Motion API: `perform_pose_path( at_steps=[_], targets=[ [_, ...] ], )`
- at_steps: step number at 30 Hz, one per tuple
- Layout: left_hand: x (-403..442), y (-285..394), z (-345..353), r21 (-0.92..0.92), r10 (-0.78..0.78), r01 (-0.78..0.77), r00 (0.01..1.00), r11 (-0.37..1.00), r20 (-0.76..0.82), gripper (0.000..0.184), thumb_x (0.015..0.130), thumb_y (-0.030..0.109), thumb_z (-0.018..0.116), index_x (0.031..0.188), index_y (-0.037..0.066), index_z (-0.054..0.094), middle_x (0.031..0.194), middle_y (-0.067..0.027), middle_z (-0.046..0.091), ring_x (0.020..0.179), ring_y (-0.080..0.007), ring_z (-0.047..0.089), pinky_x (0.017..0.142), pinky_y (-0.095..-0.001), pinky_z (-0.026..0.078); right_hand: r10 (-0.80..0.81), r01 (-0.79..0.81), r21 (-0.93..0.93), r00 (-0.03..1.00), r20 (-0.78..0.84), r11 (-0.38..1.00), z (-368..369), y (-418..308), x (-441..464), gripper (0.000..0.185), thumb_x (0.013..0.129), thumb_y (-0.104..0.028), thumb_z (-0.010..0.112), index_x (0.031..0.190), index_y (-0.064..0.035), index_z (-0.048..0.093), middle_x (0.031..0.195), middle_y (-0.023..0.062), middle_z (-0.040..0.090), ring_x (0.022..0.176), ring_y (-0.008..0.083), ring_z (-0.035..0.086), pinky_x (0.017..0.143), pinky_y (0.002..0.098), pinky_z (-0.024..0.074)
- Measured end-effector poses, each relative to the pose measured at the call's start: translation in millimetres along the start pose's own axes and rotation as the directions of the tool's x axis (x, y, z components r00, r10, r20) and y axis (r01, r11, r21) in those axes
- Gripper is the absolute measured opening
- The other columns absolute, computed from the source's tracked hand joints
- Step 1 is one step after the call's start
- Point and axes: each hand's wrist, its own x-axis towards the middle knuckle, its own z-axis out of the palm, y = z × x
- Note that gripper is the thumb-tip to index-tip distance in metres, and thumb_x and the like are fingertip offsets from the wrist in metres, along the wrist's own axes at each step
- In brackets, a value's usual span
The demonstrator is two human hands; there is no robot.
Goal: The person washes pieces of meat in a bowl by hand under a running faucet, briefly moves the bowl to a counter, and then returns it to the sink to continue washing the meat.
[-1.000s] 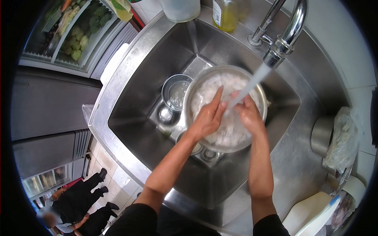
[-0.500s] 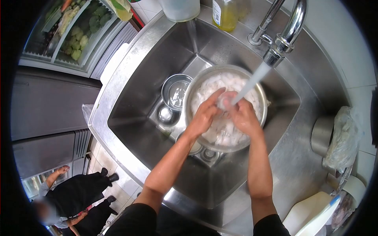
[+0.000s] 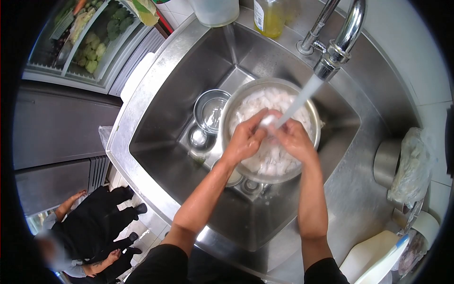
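Observation:
A large metal bowl (image 3: 310,111) full of water and pale, whitish raw pieces (image 3: 272,158) stands in the steel sink (image 3: 175,102). Over its middle my left hand (image 3: 247,138) and my right hand (image 3: 295,140) meet, fingers curled around one shiny white piece (image 3: 269,121). What kind of food it is I cannot tell. Water from the chrome tap (image 3: 336,54) streams down onto the fingers of my right hand and the piece, partly blurring them.
Left of the bowl, a small round metal dish (image 3: 210,110) lies on the sink floor. A bottle of yellow liquid (image 3: 269,19) and a pale bucket (image 3: 215,12) stand behind. Right are a steel pot (image 3: 387,163) and white board (image 3: 371,260). People (image 3: 90,227) stand lower left.
My fingers have shifted slightly around the white piece, and my left thumb and fingers have drawn closer together. The people at lower left have moved a little.

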Motion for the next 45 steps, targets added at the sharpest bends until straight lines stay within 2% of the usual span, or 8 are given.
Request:
perform_pose_path(
  at_steps=[7,10,13,19,25,34,37,45],
  targets=[
    [-1,15,0,-0.136,-0.113,0.127,0.988,0.982,0.104,0.046,0.092,0.004,0.052,0.138,-0.004,0.048,0.128,-0.0137,0.059,0.115,-0.016,0.055,0.1,-0.0301,0.042,-0.064,0.067,0.027,0.993,-0.098,0.997,3,7,3,0.037,0.087,-0.004,0.056,0.124,0.0006,0.06,0.101,0.0118,0.067,0.083,0.0139,0.064,0.072,0.0286,0.0553],
    [-2,2,3,-0.075,-0.028,0.028,1.0,0.997,0.002,0.046,0.092,0.005,0.053,0.138,-0.002,0.05,0.123,-0.0137,0.062,0.11,-0.017,0.058,0.099,-0.0313,0.044,-0.104,0.094,-0.077,0.987,-0.125,0.993,5,4,2,0.036,0.085,-0.002,0.055,0.12,0.0025,0.062,0.098,0.0114,0.068,0.082,0.0122,0.064,0.073,0.0274,0.0535],
    [0,-13,4,0.059,0.09,-0.089,0.996,0.994,-0.021,0.046,0.092,0.006,0.055,0.138,-0.001,0.05,0.119,-0.0139,0.063,0.104,-0.0171,0.06,0.096,-0.032,0.045,-0.107,0.106,-0.017,0.99,-0.088,0.994,0,7,3,0.034,0.083,-0.002,0.057,0.116,0.004,0.064,0.093,0.0099,0.069,0.081,0.01,0.063,0.072,0.0261,0.0518],
    [-1,2,-2,0.059,-0.156,0.149,0.979,0.987,0.132,0.047,0.092,0.007,0.058,0.138,-0.002,0.049,0.12,-0.0138,0.063,0.105,-0.0163,0.06,0.094,-0.0301,0.046,-0.101,0.106,0.038,0.989,-0.11,0.994,1,9,2,0.031,0.082,0.0,0.057,0.111,0.0076,0.065,0.091,0.0087,0.069,0.078,0.0081,0.061,0.07,0.0239,0.0501],
    [-5,1,6,0.059,0.027,-0.028,0.999,0.998,0.022,0.05,0.091,0.006,0.058,0.139,-0.004,0.045,0.116,-0.0124,0.064,0.103,-0.0155,0.06,0.091,-0.0288,0.047,-0.091,0.108,0.108,0.985,-0.149,0.988,6,2,-1,0.033,0.081,0.001,0.057,0.112,0.0085,0.064,0.088,0.0088,0.07,0.077,0.0079,0.061,0.068,0.0233,0.0501],
    [-3,1,3,0.118,-0.021,0.019,1.0,0.993,0.021,0.052,0.094,0.012,0.056,0.141,-0.005,0.042,0.117,-0.0135,0.063,0.104,-0.0157,0.059,0.091,-0.0291,0.047,-0.13,0.107,-0.105,0.962,-0.242,0.989,11,4,0,0.028,0.082,0.0,0.059,0.108,0.006,0.068,0.08,0.0092,0.07,0.076,0.0069,0.061,0.067,0.0241,0.0497],
    [2,6,-5,0.16,-0.142,0.128,0.987,0.979,0.081,0.052,0.095,0.018,0.057,0.141,-0.003,0.044,0.121,-0.0161,0.063,0.106,-0.0172,0.059,0.093,-0.0297,0.046,-0.168,0.15,-0.1,0.965,-0.2,0.984,10,8,1,0.029,0.083,0.002,0.057,0.11,0.0044,0.067,0.082,0.0095,0.071,0.077,0.0087,0.063,0.07,0.0252,0.0502],
    [0,10,-5,0.295,-0.028,0.026,1.0,0.955,0.004,0.057,0.096,0.03,0.058,0.14,-0.003,0.045,0.129,-0.0256,0.058,0.111,-0.0286,0.063,0.094,-0.0352,0.048,-0.209,0.174,-0.198,0.962,-0.175,0.965,13,0,-1,0.032,0.084,0.006,0.05,0.112,0.0008,0.065,0.086,0.0144,0.071,0.081,0.0169,0.067,0.074,0.0299,0.0506]
  ],
)
